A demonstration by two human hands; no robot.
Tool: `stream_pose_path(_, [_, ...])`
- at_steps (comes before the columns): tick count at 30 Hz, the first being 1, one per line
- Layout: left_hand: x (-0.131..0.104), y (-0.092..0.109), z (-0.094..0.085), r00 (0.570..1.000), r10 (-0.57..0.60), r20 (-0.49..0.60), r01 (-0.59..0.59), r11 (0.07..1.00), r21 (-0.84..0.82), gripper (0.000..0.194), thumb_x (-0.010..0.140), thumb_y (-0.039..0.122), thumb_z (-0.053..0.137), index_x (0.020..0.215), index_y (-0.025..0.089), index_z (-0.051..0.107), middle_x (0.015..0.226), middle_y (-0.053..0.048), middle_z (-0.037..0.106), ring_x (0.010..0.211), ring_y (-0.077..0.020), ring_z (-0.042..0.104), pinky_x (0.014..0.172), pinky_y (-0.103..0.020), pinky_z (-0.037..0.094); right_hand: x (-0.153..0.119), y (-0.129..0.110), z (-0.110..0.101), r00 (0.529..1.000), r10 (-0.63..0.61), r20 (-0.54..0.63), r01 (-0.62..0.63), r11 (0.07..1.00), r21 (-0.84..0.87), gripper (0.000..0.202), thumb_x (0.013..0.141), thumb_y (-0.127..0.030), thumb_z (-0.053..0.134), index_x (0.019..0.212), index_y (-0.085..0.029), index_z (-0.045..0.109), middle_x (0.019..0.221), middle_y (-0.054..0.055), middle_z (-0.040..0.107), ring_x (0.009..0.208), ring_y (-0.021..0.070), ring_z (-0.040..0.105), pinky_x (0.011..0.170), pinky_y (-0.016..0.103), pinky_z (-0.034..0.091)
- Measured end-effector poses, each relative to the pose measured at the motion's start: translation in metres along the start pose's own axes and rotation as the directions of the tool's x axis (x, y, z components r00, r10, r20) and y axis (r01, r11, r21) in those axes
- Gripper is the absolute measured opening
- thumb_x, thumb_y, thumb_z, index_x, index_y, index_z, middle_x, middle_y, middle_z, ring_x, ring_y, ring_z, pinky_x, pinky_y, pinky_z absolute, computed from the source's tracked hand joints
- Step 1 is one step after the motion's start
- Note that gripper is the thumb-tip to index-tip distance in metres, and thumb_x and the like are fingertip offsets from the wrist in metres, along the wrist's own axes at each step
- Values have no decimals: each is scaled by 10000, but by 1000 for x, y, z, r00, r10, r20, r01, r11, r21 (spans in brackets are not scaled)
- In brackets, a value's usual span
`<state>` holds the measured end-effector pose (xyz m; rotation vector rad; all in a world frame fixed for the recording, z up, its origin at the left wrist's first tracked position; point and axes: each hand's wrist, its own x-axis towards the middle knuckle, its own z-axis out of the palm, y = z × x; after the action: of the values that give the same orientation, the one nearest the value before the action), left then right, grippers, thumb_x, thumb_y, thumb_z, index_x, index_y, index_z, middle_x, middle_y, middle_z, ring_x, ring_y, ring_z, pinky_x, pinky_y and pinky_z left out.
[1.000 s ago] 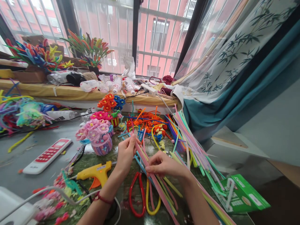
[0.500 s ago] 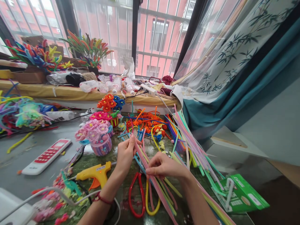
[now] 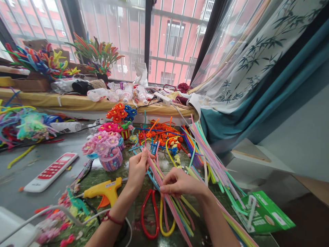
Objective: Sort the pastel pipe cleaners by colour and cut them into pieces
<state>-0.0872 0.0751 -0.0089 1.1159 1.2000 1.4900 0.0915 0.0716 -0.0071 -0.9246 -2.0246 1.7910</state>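
We find the left hand (image 3: pixel 137 168) and right hand (image 3: pixel 177 181) pinched closed on the pipe-cleaner bundle (image 3: pixel 164 192); we advise keeping its stems level.

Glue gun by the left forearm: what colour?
Yellow body with an orange trigger, glue gun, clearest in the head view.

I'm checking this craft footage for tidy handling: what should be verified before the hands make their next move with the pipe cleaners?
1. Left hand pinches the upper end of the pipe cleaner bundle: ok.
2. Right hand grips the bundle lower down: ok.
3. Bundle ends aligned: cannot tell.
4. Glue gun lies apart from both hands: ok.
5. Space under the bundle free: not ok, a red loop and a yellow loop lie there.
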Motion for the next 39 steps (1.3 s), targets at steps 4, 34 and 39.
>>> stream_pose_path(4, [1, -2, -1, 1000, -10, 11, 10, 1000, -6, 502, 768, 616, 604, 610, 141, 648, 403, 87, 325, 394, -62, 239, 392, -203, 134, 0, -1, 1, 1000, 11, 3, -11, 1000, 12, 457, 791, -548, 692, 751, -96, 752, 461, -54, 484, 385, 54, 418, 374, 176, 271])
stream_pose_path(34, [9, 3, -8, 984, 97, -150, -116, 986, -122, 365, 764, 445, 665, 581, 176, 499, 430, 102, 370, 371, -36, 281, 365, -179, 183, -49, -22, 22, 984, 107, -140, -125, 984, -125, 370, 856, -442, 604, 717, -129, 745, 440, -65, 424, 382, 63, 367, 389, 195, 254])
stream_pose_path(39, [4, 3, -2, 993, 74, -96, -86, 989, -119, 352, 736, 429, 687, 568, 153, 546, 430, 98, 357, 372, -27, 260, 366, -168, 164, -120, -4, 86, 807, 216, -549, -415, 869, -269, 321, 835, -369, 558, 661, -200, 769, 709, 48, 687, 705, 197, 632, 638, 243, 452])
